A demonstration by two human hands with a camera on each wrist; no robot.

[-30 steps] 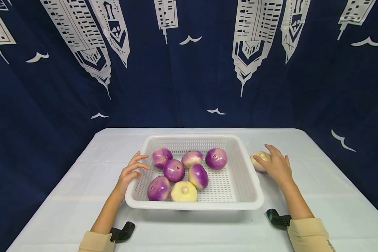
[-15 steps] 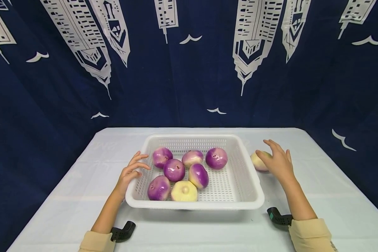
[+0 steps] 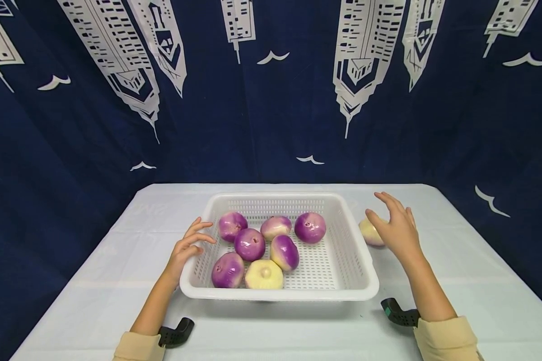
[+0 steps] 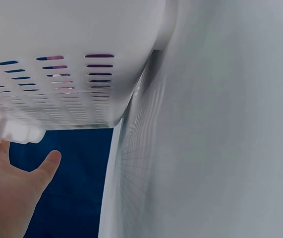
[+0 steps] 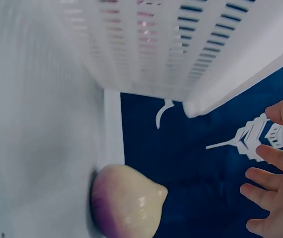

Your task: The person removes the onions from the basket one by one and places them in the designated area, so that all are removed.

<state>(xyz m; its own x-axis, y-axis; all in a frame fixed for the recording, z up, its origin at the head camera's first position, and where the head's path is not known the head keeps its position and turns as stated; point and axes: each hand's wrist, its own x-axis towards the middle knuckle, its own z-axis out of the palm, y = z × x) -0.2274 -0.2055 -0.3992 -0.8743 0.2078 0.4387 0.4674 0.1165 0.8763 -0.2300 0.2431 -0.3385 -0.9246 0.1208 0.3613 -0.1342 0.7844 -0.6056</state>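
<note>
The right hand [image 3: 398, 233], empty fingers spread, hovers near a smooth, pointed turnip [image 3: 371, 233] at frame right; at left, the left hand [image 3: 186, 249], loose and empty, borders a slotted plastic basket [image 3: 277, 294] of glossy turnips [image 3: 250, 244].

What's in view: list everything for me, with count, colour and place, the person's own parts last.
Basket: one, white, on the table
Purple turnips: six, purple and cream, inside the basket
Pale turnip: one, yellowish, inside the basket, near side
Loose turnip: one, cream and purple, right of the basket
Table: one, white, under the basket
Backdrop: one, navy with white prints, behind the table
Wrist devices: two, black, one per wrist
Sleeves: two, beige, on the forearms
Left hand: one, bare, at the basket's left side
Right hand: one, bare, near the loose turnip
</note>
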